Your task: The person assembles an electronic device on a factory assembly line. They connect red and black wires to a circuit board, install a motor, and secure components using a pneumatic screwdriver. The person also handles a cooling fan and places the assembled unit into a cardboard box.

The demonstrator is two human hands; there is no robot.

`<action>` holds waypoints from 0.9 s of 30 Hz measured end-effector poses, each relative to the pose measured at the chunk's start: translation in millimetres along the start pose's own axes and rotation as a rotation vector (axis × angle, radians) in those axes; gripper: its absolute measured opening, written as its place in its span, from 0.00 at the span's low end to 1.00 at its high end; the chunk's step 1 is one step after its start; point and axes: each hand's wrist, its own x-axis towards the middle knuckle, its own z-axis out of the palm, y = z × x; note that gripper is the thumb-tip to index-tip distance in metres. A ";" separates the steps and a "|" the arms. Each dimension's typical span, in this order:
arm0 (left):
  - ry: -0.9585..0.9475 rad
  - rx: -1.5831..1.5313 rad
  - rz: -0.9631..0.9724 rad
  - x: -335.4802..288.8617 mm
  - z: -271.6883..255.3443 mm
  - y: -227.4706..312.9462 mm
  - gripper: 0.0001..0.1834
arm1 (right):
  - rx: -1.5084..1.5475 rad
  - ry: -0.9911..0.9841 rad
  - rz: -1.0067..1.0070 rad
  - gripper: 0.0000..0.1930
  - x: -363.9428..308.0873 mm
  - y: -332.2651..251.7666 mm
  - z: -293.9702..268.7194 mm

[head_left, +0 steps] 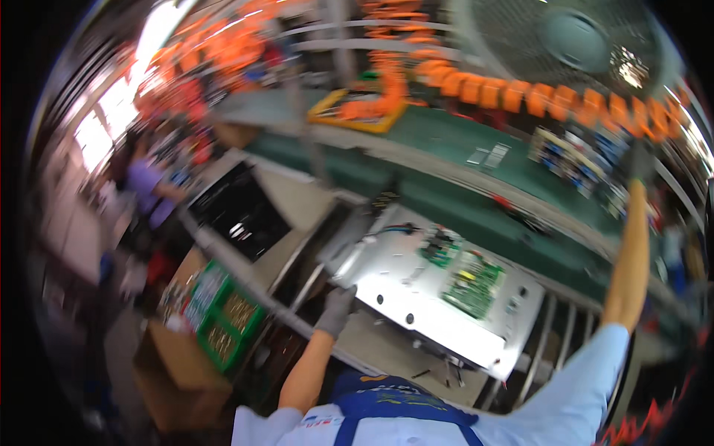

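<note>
A flat silvery metal panel [401,297] lies in front of me, tilted across the view. Mounted on it are a larger green circuit board [474,285] and a smaller board [440,247]. At the panel's near left corner is my left hand [337,308] in a grey glove; blur hides how its fingers lie on the edge. My right arm stretches up to the far right, where my right hand [638,163], in a dark glove, is beside several circuit boards [576,160] on the green shelf. Its fingers are smeared, and anything in them cannot be made out.
Rollers [547,338] run under the panel. An orange coiled hose [513,95] hangs below a large fan [573,41]. A yellow tray [357,111] sits on the shelf. Leftward are a black panel [242,212], a green parts bin [227,316], a cardboard box [178,379] and a person [149,182].
</note>
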 end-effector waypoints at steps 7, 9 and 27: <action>0.008 -0.034 -0.024 -14.5 -1.7 4.7 0.17 | 0.049 0.098 0.191 0.38 -76.1 -42.5 -57.6; 0.012 -0.046 -0.007 -19.2 -4.9 4.6 0.17 | 0.192 0.168 0.061 0.37 -104.9 -40.7 -69.8; -0.228 0.003 0.450 63.7 -107.0 123.3 0.24 | 0.531 -0.714 0.642 0.21 -544.7 -155.9 -372.9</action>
